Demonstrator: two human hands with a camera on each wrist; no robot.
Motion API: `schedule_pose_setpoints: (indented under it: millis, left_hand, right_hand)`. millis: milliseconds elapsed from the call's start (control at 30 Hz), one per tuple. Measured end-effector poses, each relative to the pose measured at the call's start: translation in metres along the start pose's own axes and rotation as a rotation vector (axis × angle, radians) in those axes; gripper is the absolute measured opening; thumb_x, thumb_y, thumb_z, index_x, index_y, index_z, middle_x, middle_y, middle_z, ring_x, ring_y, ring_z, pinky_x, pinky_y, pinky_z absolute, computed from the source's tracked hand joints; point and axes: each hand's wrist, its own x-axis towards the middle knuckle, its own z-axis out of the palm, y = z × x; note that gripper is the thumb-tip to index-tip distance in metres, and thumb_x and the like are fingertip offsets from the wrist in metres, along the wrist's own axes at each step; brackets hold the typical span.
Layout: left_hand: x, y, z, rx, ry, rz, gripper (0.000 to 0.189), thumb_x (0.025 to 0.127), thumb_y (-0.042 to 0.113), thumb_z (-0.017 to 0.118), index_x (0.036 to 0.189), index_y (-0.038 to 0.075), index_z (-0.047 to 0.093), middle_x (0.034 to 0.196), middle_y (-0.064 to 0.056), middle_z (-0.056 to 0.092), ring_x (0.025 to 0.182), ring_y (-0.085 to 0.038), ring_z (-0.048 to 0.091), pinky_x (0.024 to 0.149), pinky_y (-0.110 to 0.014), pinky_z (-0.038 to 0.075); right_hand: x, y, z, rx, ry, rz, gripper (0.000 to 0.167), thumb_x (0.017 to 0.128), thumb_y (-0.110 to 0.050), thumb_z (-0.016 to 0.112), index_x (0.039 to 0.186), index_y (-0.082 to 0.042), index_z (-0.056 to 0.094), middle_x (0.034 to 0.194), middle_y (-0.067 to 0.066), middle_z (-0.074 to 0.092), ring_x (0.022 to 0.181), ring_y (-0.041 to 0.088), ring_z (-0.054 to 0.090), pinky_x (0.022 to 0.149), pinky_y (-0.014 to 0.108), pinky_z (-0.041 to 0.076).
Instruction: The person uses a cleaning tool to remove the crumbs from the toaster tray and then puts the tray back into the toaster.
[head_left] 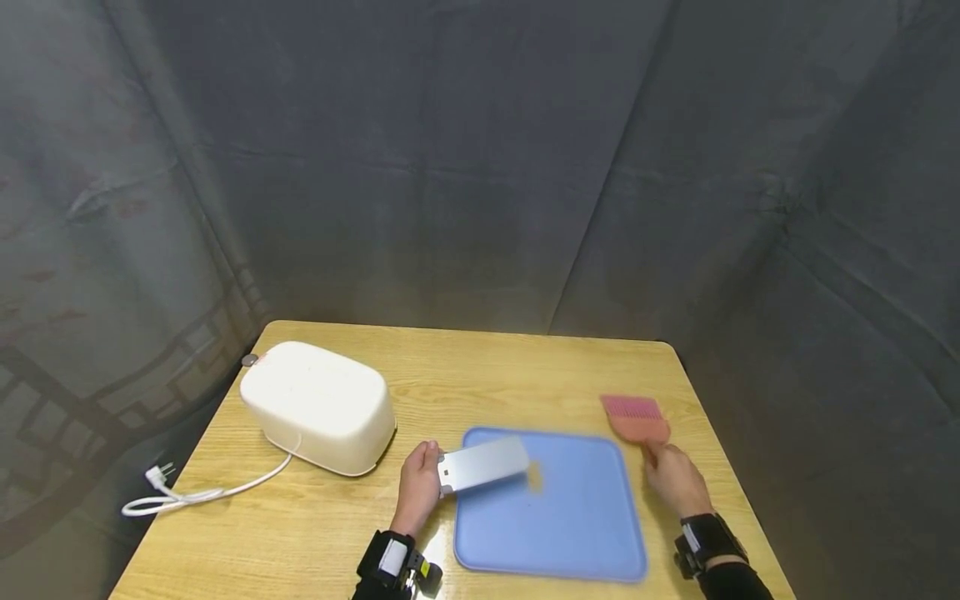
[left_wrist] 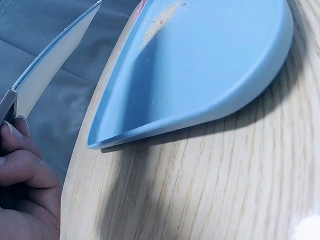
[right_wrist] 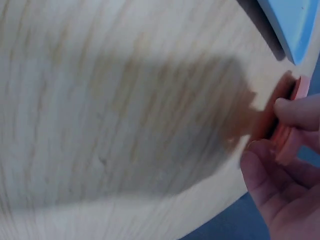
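My left hand grips one end of a thin silver crumb tray, its free end over the blue tray. In the left wrist view, the fingers pinch the plate's dark end, and its pale face is tilted. A small pile of tan crumbs lies on the blue tray. To the right of that tray, my right hand holds a pink brush by its handle, the bristles pointing away. In the right wrist view, thumb and fingers pinch the handle.
A white toaster-like appliance sits at the left of the wooden table. Its white cord lies bundled, the plug near the left edge. Grey cloth hangs behind and beside the table.
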Motion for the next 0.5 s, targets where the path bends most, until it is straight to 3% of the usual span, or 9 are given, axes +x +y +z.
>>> schedule_pose_setpoints:
  millis: [167,500]
  left_hand:
    - [-0.0002,0.0002,-0.0006,-0.005,0.000,-0.003,0.036,0.112,0.021,0.042,0.090,0.000,0.060,0.077,-0.006,0.058,0.070,-0.016,0.055,0.062,-0.026,0.044]
    - [0.0006,0.0033,-0.0007,-0.016,-0.001,0.011,0.037,0.113,0.023,0.041,0.092,-0.001,0.059,0.082,-0.008,0.059,0.076,-0.015,0.055,0.067,-0.026,0.044]
  right_hand:
    - [-0.0047,-0.0021,0.0042,-0.008,-0.015,0.011,0.036,0.099,-0.005,0.061,0.133,0.007,0.061,0.083,0.015,0.064,0.070,0.023,0.054,0.060,0.042,0.047]
    - [-0.0082,-0.0041,0.0103,-0.056,0.013,0.011,0.031,0.099,-0.005,0.063,0.128,0.006,0.064,0.083,0.016,0.056,0.069,0.024,0.051,0.056,0.037,0.042]
